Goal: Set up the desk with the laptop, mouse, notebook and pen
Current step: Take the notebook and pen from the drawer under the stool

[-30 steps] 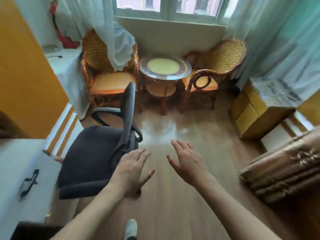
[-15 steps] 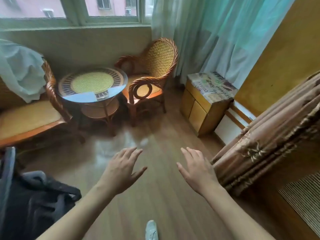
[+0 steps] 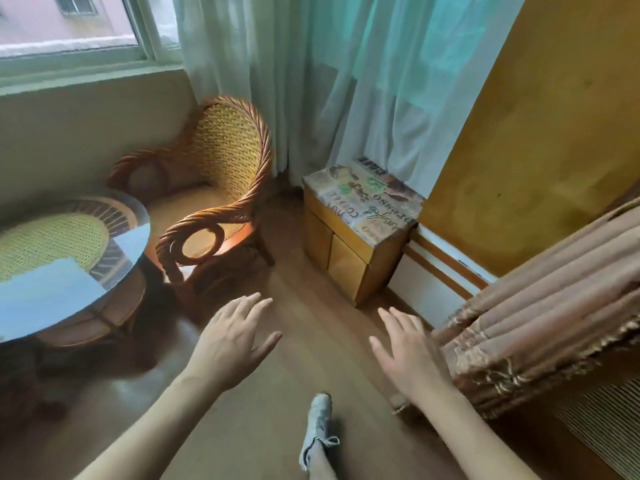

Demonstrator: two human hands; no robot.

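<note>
No laptop, mouse, notebook, pen or desk shows in the head view. My left hand [image 3: 233,337] is held out over the wooden floor, palm down, fingers apart, holding nothing. My right hand [image 3: 407,351] is held out the same way a little to the right, close to the folded brown fabric [image 3: 540,306], and is also empty.
A round glass-topped rattan table [image 3: 52,271] stands at the left, a wicker armchair [image 3: 214,188] behind it. A small yellow cabinet [image 3: 356,230] with a printed cover sits against the orange wall under pale curtains [image 3: 346,81]. My foot in a white shoe [image 3: 318,427] is on the floor.
The view has swung to the right: the black office chair and white desk have left the frame, and the cabinet, orange wall and brown fabric have come in. Both hands stay open.
</note>
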